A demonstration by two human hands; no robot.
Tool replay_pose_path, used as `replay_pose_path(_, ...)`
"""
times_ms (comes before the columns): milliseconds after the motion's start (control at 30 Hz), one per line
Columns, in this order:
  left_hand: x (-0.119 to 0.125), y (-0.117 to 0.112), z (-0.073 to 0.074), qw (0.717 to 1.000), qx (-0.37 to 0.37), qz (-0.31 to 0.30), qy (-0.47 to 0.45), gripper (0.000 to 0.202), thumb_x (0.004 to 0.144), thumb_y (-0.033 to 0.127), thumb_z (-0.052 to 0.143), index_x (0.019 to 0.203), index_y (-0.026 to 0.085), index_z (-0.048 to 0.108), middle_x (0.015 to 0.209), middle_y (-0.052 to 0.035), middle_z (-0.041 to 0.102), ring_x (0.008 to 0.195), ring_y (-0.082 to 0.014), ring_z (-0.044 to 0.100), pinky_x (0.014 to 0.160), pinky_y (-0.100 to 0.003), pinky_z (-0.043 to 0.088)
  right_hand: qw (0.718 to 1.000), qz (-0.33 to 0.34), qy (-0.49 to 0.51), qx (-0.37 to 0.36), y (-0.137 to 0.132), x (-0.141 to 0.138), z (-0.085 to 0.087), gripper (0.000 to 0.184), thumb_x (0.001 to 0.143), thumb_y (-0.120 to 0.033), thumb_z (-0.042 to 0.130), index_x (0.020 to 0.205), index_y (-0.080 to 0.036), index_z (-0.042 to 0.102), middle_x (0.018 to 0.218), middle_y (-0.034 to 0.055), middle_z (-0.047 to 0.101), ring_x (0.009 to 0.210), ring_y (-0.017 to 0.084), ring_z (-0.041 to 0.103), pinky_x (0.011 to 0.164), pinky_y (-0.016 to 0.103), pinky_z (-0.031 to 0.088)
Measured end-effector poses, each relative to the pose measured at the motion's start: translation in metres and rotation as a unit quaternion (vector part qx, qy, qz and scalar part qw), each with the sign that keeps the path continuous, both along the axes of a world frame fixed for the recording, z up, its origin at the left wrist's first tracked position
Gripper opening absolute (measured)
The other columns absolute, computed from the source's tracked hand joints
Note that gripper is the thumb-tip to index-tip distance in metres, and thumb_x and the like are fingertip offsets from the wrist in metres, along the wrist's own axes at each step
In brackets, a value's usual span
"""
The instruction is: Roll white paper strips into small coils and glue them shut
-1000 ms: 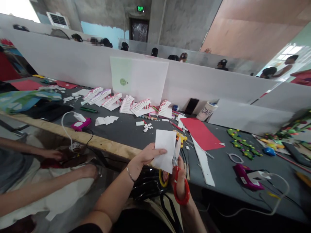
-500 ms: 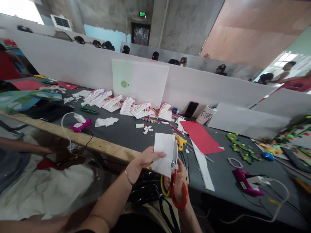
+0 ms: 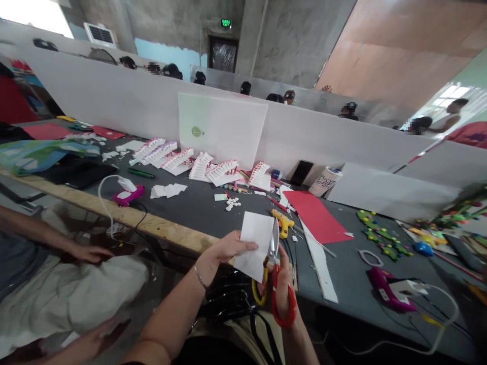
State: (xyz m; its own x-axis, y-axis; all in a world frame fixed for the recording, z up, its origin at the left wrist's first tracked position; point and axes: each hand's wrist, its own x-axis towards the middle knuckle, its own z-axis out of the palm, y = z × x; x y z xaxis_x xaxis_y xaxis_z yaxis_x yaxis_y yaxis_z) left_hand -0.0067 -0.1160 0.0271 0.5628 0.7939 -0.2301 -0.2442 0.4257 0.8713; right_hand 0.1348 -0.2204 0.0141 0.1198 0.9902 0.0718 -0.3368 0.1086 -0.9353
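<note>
My left hand pinches a white rectangle of paper by its left edge and holds it up in front of me. My right hand grips scissors with one red and one yellow handle loop. The blades point up along the paper's right edge. Both hands hover over the near wooden edge of the grey table. A yellow glue gun lies on the table just beyond the scissors.
A red sheet and a white strip lie right of my hands. Several white and red paper stair models line the back, before a white partition. Purple glue guns sit either side. Another person's hand rests on white cloth at left.
The paper has dropped slightly and tilted, and the scissor blades have moved up along its right edge. The neighbouring person's arms have shifted at left.
</note>
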Motion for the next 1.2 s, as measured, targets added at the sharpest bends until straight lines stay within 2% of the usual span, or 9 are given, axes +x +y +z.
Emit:
replay_pose_path(167,0.003,0.001,-0.007,1.000,-0.003,-0.003,0.001,0.048,0.051,0.037,0.090,0.085,0.008,0.075,0.085,-0.0133,0.075,0.066,-0.0187,0.067,0.065,-0.027,0.051,1.000,-0.008,0.007,-0.002,-0.001,-0.004,-0.001,0.073,0.090,-0.067,0.039,0.148,-0.029,0.020,0.054,-0.0087,0.044,0.038,0.010,0.039,0.036,0.022,0.035)
replay_pose_path(500,0.000,0.001,-0.005,1.000,-0.017,-0.013,0.001,0.051,0.049,0.038,0.091,0.087,0.008,0.074,0.081,-0.0132,0.075,0.061,-0.0180,0.066,0.062,-0.028,0.052,0.999,-0.033,0.003,-0.010,0.004,0.000,-0.001,0.073,0.085,-0.067,0.052,0.143,-0.029,0.029,0.054,-0.0103,0.043,0.033,0.006,0.032,0.031,0.018,0.030)
replay_pose_path(700,-0.009,0.004,-0.012,1.000,-0.022,-0.005,0.017,0.047,0.052,0.034,0.091,0.088,0.009,0.074,0.082,-0.0129,0.075,0.062,-0.0196,0.067,0.063,-0.030,0.052,0.999,-0.044,-0.015,-0.021,0.014,0.012,0.006,0.065,0.089,-0.065,0.046,0.140,-0.028,0.030,0.046,-0.0129,0.040,0.031,0.006,0.029,0.031,0.016,0.027)
replay_pose_path(767,-0.012,0.008,-0.017,0.999,-0.028,0.032,0.001,0.048,0.052,0.033,0.090,0.091,0.009,0.073,0.082,-0.0123,0.075,0.065,-0.0205,0.068,0.065,-0.031,0.052,0.994,-0.069,-0.073,-0.030,0.033,0.029,0.012,0.067,0.086,-0.062,0.053,0.140,-0.027,0.031,0.047,-0.0122,0.043,0.031,0.007,0.033,0.032,0.018,0.029)
replay_pose_path(833,-0.014,0.012,-0.021,0.995,-0.029,0.089,-0.023,0.051,0.052,0.032,0.091,0.095,0.010,0.073,0.087,-0.0120,0.075,0.070,-0.0216,0.069,0.070,-0.032,0.053,0.982,-0.077,-0.161,-0.055,0.060,0.049,0.017,0.075,0.076,-0.058,0.068,0.136,-0.027,0.037,0.050,-0.0108,0.048,0.033,0.008,0.037,0.032,0.019,0.028)
replay_pose_path(900,-0.014,0.016,-0.023,0.988,-0.024,0.146,-0.048,0.050,0.053,0.031,0.090,0.096,0.012,0.072,0.093,-0.0121,0.075,0.078,-0.0230,0.069,0.074,-0.033,0.054,0.967,-0.093,-0.230,-0.058,0.088,0.066,0.018,0.070,0.059,-0.055,0.081,0.114,-0.022,0.052,0.052,-0.0086,0.050,0.039,0.010,0.041,0.034,0.022,0.030)
replay_pose_path(967,-0.011,0.019,-0.022,0.978,-0.019,0.195,-0.076,0.050,0.054,0.031,0.089,0.097,0.012,0.072,0.098,-0.0121,0.075,0.085,-0.0242,0.070,0.078,-0.032,0.054,0.966,-0.090,-0.234,-0.058,0.106,0.073,0.015,0.060,0.053,-0.056,0.083,0.092,-0.022,0.054,0.057,-0.0055,0.053,0.046,0.012,0.048,0.039,0.024,0.037)
replay_pose_path(1067,0.001,0.021,-0.020,0.959,-0.017,0.251,-0.128,0.054,0.057,0.035,0.086,0.103,0.014,0.068,0.104,-0.0113,0.074,0.093,-0.0249,0.069,0.082,-0.033,0.053,0.972,-0.068,-0.216,-0.063,0.106,0.060,0.006,0.055,0.066,-0.066,0.069,0.095,-0.022,0.052,0.066,-0.0020,0.058,0.055,0.015,0.056,0.045,0.028,0.045)
replay_pose_path(1200,0.018,0.017,-0.015,0.939,-0.067,0.291,-0.173,0.053,0.062,0.034,0.082,0.108,0.015,0.063,0.103,-0.0091,0.073,0.091,-0.0237,0.070,0.081,-0.033,0.054,0.983,-0.058,-0.172,-0.009,0.084,0.020,0.000,0.052,0.071,-0.055,0.072,0.106,-0.025,0.047,0.083,-0.0008,0.061,0.070,0.015,0.059,0.060,0.028,0.051)
